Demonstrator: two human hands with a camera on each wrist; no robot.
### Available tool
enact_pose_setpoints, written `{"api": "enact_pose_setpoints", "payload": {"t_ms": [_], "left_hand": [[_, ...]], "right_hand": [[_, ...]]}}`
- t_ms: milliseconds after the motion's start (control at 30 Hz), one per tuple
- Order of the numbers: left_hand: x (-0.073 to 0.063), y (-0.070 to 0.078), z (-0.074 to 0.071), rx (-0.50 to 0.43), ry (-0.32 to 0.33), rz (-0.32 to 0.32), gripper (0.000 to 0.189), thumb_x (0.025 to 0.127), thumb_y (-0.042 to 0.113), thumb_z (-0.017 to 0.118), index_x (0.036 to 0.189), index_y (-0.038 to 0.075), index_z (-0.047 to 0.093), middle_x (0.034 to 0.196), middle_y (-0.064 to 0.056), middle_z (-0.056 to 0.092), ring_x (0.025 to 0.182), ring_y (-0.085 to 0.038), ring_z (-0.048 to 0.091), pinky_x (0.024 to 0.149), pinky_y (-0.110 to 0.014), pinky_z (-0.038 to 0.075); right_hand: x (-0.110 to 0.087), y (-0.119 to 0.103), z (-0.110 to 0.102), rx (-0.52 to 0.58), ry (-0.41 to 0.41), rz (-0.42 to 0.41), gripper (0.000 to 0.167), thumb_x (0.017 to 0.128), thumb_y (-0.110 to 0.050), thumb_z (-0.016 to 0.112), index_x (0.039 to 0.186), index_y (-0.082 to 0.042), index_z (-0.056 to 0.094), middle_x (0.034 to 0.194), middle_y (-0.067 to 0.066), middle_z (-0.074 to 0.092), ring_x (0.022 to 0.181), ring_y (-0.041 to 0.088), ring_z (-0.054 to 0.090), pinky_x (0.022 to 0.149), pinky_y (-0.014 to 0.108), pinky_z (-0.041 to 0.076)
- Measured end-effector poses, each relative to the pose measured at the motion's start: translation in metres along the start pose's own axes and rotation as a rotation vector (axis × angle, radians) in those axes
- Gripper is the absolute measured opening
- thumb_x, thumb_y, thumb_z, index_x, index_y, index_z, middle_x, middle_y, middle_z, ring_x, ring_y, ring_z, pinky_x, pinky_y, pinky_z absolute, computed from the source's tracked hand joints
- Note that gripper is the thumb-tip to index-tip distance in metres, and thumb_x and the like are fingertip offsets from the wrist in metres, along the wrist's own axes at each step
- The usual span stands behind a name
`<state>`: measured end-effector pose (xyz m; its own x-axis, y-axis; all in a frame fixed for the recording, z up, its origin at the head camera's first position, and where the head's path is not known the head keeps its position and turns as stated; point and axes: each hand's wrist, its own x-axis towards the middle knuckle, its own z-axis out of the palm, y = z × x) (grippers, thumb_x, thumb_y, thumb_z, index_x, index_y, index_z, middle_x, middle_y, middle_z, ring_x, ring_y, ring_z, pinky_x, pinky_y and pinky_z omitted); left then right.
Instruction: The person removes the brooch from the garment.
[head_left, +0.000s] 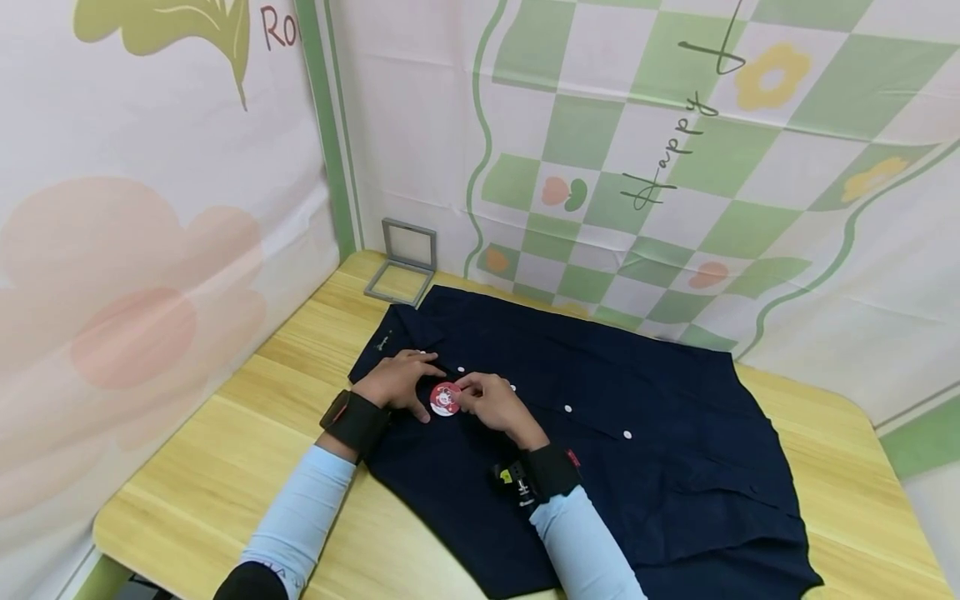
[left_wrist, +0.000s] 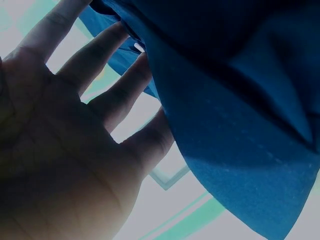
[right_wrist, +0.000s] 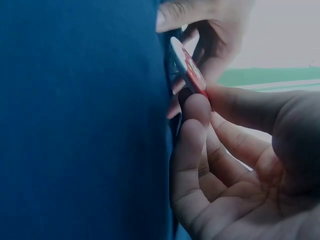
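Note:
A dark navy shirt (head_left: 675, 417) with white buttons lies spread on the table. My right hand (head_left: 495, 406) pinches a round red-and-white button badge (head_left: 444, 399) by its right edge, between thumb and fingers. In the right wrist view the badge (right_wrist: 188, 67) is seen almost edge-on, tilted close over the cloth. My left hand (head_left: 397, 382) rests on the shirt to the left of the badge, thumb and fingers spread around it. In the left wrist view its extended fingers (left_wrist: 132, 87) touch the edge of the navy cloth.
A grey square folding mirror or frame (head_left: 405, 258) stands unfolded at the table's back left corner. The wooden table (head_left: 217, 450) meets printed cloth hangings (head_left: 600, 167) at the back and on the left. The shirt's right end reaches near the table's right side.

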<state>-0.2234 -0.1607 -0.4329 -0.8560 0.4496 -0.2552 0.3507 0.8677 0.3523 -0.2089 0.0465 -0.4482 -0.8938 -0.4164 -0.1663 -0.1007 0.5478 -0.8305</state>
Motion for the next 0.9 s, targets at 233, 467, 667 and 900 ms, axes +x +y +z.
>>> {"api": "enact_pose_setpoints", "payload": {"t_ms": [233,467,667,900], "left_hand": [[-0.001,0.001,-0.002,-0.016,-0.016,0.001,0.074,0.074,0.032,0.086,0.140,0.018,0.056,0.160,-0.009,0.031,0.148,-0.038,0.024,0.113,-0.061,0.030],[-0.002,0.000,-0.002,-0.021,-0.013,0.037,0.074,0.075,0.032,0.086,0.140,0.016,0.056,0.160,-0.011,0.031,0.147,-0.039,0.024,0.113,-0.062,0.029],[-0.002,0.003,-0.001,-0.019,-0.025,0.026,0.074,0.075,0.032,0.086,0.140,0.017,0.056,0.160,-0.010,0.031,0.147,-0.039,0.024,0.113,-0.061,0.030],[-0.002,0.003,-0.001,-0.010,-0.024,0.016,0.073,0.075,0.031,0.086,0.140,0.015,0.056,0.159,-0.011,0.032,0.146,-0.040,0.026,0.113,-0.063,0.028]], "right_hand": [[-0.009,-0.002,-0.030,-0.025,0.050,-0.001,0.019,0.097,-0.019,0.064,0.112,-0.009,0.069,0.087,0.005,0.070,0.075,0.016,0.060,0.063,0.027,0.044],[-0.021,0.004,-0.070,-0.001,0.083,0.024,0.032,0.099,-0.029,0.060,0.124,-0.010,0.063,0.102,0.011,0.070,0.094,0.029,0.064,0.077,0.034,0.050],[-0.030,0.022,-0.084,0.071,0.126,0.060,0.036,0.100,-0.028,0.059,0.129,-0.008,0.059,0.110,0.013,0.068,0.101,0.029,0.064,0.091,0.041,0.053],[-0.030,0.033,-0.089,0.096,0.151,0.056,0.035,0.100,-0.026,0.059,0.129,-0.007,0.059,0.109,0.013,0.067,0.100,0.028,0.064,0.090,0.039,0.054]]}}
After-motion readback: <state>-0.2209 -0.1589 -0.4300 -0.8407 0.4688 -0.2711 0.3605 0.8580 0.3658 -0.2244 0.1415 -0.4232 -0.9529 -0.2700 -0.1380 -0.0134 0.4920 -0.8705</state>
